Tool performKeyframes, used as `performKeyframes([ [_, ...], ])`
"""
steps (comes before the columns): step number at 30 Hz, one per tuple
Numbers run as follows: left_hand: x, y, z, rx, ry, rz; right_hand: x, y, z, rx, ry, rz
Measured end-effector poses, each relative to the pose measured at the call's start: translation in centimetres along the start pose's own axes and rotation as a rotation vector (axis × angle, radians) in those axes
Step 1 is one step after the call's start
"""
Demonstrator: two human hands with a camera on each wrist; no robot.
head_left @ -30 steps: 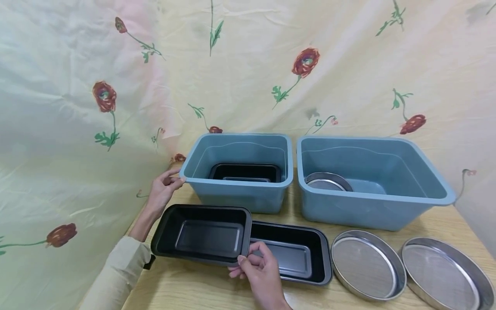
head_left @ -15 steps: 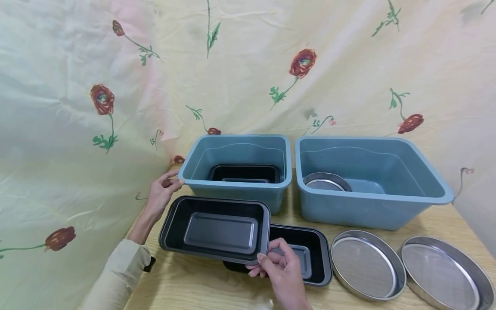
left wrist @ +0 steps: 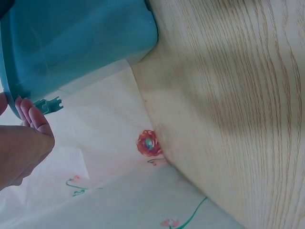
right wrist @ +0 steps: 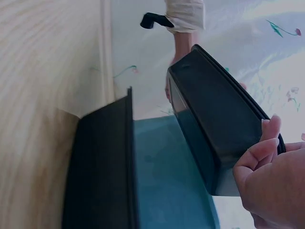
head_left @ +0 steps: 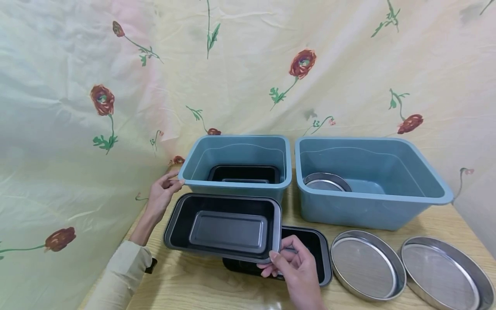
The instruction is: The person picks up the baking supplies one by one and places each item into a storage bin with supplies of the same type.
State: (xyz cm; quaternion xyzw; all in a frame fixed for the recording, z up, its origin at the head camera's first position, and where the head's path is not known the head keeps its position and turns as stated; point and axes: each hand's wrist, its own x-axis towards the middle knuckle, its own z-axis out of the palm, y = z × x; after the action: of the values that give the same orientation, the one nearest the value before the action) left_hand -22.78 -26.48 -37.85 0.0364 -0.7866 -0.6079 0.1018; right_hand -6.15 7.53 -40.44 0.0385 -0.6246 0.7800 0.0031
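My left hand (head_left: pixel 160 196) pinches the near left corner of the left blue tub's rim (head_left: pixel 232 185); fingers on that rim also show in the left wrist view. In my right hand (head_left: pixel 296 271) is a black loaf pan (head_left: pixel 228 230), gripped by its near right corner between thumb and fingers. The pan hangs raised and tilted in front of the left tub, open side up. A second black loaf pan (head_left: pixel 315 245) stands on the table, partly covered by the held pan and my right hand. Inside the left tub lies another black pan (head_left: pixel 244 173).
A right blue tub (head_left: pixel 372 200) holds a small round metal sieve (head_left: pixel 327 181). Two larger round sieves, a nearer one (head_left: pixel 368 265) and a far-right one (head_left: pixel 441 271), lie on the wooden table (head_left: pixel 186 284). Flowered cloth (head_left: pixel 248 64) hangs behind and at the left.
My right hand has carried the black loaf pan right and slightly up, closer to the left tub, covering more of the pan beneath. My left hand stays on the tub's rim.
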Motion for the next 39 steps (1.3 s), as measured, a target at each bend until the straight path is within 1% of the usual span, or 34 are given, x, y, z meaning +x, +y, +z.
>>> performKeyframes([
  [7, -0.1, -0.1, 0.0, -0.021, 0.003, 0.018, 0.3, -1.1, -0.5, 0.010, 0.023, -0.067],
  [14, -0.2, -0.2, 0.0, -0.044, -0.010, 0.011, 0.8, -1.8, -1.2, 0.029, 0.021, -0.132],
  [22, -0.1, -0.4, 0.2, -0.056, -0.007, 0.013, 1.9, -2.6, -2.2, 0.143, -0.057, -0.231],
  [25, 0.0, -0.3, 0.2, -0.059, -0.004, 0.015, 2.4, -2.8, -2.4, 0.167, -0.053, -0.250],
  [29, -0.1, -0.2, 0.2, -0.057, -0.001, 0.015, 3.1, -3.2, -2.5, 0.165, -0.028, -0.270],
  [32, -0.1, -0.3, 0.2, -0.064, -0.004, 0.010, 3.6, -3.6, -2.4, 0.147, -0.009, -0.275],
  [34, -0.1, -0.3, 0.1, -0.078, -0.010, 0.008, 4.0, -3.8, -2.4, 0.124, 0.012, -0.264],
  [39, -0.2, -0.3, 0.2, -0.107, -0.013, 0.014, 5.4, -4.2, -2.3, 0.096, 0.020, -0.262],
])
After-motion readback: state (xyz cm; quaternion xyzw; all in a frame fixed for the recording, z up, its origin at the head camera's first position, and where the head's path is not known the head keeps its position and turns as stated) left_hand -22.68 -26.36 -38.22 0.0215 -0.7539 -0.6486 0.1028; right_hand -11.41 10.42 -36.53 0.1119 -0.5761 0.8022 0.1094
